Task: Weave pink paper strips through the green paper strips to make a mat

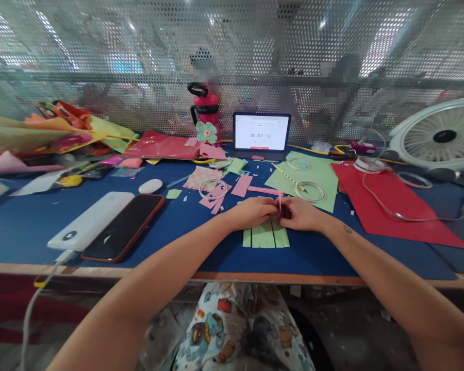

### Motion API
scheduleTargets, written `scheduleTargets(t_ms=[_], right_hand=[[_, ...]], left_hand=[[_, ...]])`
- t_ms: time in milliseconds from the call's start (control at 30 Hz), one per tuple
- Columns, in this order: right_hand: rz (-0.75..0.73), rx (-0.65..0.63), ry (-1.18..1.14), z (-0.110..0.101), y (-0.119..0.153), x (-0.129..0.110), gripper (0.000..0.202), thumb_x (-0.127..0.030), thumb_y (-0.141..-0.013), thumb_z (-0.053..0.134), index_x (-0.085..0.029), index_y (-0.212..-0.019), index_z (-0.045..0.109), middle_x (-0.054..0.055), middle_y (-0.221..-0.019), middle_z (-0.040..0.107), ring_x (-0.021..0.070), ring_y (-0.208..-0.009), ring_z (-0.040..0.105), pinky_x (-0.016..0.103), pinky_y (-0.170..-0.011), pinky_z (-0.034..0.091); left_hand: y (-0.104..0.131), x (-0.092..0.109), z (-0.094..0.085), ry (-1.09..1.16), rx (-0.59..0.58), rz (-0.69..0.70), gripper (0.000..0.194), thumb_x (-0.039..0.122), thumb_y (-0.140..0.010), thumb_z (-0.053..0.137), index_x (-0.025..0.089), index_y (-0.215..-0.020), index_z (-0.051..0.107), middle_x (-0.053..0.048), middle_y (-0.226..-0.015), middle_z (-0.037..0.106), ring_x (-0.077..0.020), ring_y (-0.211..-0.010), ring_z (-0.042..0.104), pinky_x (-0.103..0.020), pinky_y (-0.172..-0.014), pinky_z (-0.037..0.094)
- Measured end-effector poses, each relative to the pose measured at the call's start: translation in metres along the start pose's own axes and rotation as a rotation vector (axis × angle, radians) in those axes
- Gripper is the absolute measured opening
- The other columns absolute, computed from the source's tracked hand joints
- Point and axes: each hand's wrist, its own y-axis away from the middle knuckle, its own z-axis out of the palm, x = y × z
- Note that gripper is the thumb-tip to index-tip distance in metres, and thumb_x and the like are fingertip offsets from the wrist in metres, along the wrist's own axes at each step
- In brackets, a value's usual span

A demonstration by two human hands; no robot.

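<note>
My left hand (253,211) and my right hand (299,212) meet at the middle of the blue table. Between their closed fingertips stands a narrow pink paper strip (280,201), gripped from both sides; its lower part is hidden by the fingers. Under the hands lies a light green paper (266,236), cut into a fringe of strips along its near edge. Just beyond, another pink strip (262,190) lies flat beside a pink paper rectangle (242,186). A roll of tape (310,191) rests on a larger green sheet (327,180) past my right hand.
On the left lie a white power bank (90,219), a phone (124,226) and a white mouse (150,186). A tablet with a timer (261,133) and a pink bottle (206,105) stand at the back. Right are red paper (386,206), a cable and a fan (441,135).
</note>
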Motion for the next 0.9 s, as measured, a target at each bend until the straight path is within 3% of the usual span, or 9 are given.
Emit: scheduleTargets(t_ms=[433, 900], right_hand=[[0.021, 0.011, 0.073, 0.0005, -0.0007, 0.0016, 0.005, -0.017, -0.062, 0.052, -0.017, -0.066, 0.05, -0.002, -0.056, 0.05, 0.0104, -0.051, 0.044, 0.023, -0.051, 0.032], [-0.001, 0.013, 0.033, -0.0014, 0.0005, -0.0018, 0.01, -0.018, -0.064, 0.052, -0.018, -0.074, 0.049, -0.002, -0.063, 0.053, 0.0104, -0.054, 0.045, 0.023, -0.051, 0.031]], left_hand=[[-0.0064, 0.0019, 0.004, -0.093, -0.041, 0.023, 0.015, 0.014, -0.083, 0.047, 0.013, -0.088, 0.061, -0.009, -0.102, 0.06, -0.0186, -0.093, 0.058, -0.029, -0.084, 0.045], [0.0021, -0.0052, 0.0004, -0.052, 0.016, 0.072, 0.015, 0.01, -0.081, 0.048, 0.014, -0.09, 0.06, -0.007, -0.098, 0.061, -0.0166, -0.095, 0.057, -0.026, -0.086, 0.044]])
